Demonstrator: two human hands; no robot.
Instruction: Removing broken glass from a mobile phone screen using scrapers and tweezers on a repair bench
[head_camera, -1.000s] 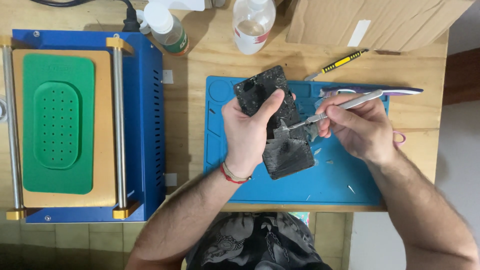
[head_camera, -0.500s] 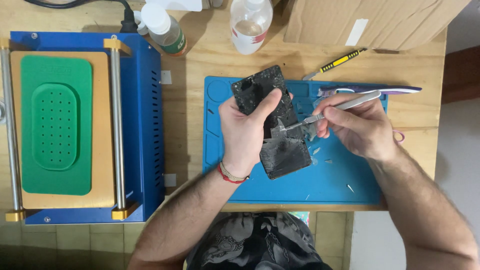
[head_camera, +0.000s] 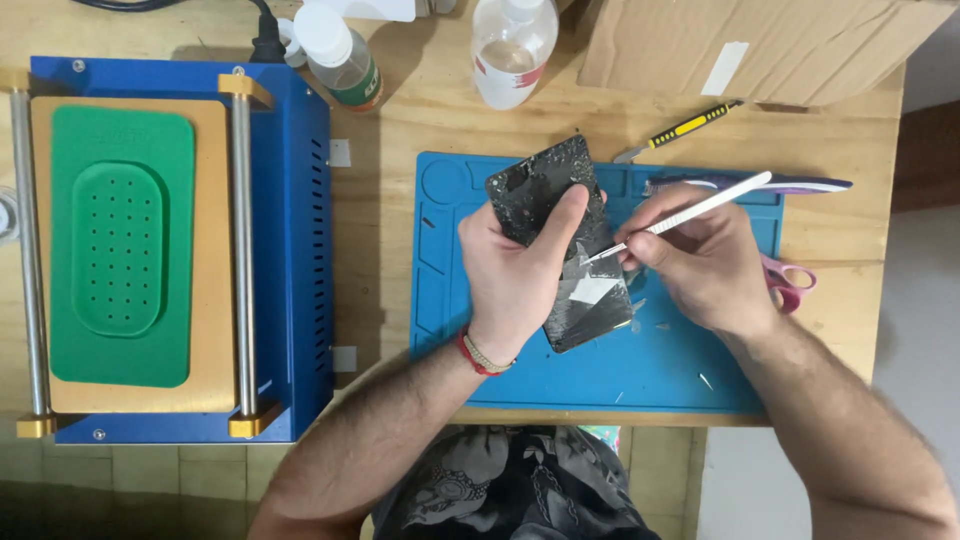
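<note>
Now left hand (head_camera: 515, 275) grips phone panel (head_camera: 560, 245), white tool (head_camera: 690, 212) at its edge

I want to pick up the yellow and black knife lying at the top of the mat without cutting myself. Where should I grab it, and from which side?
Grip the yellow and black handle of the utility knife, not the grey metal tip at its lower left end. It lies flat and slanted on the wooden table just above the blue mat, so coming from above, pinching the handle across its width near the upper right end, looks safest.
</note>
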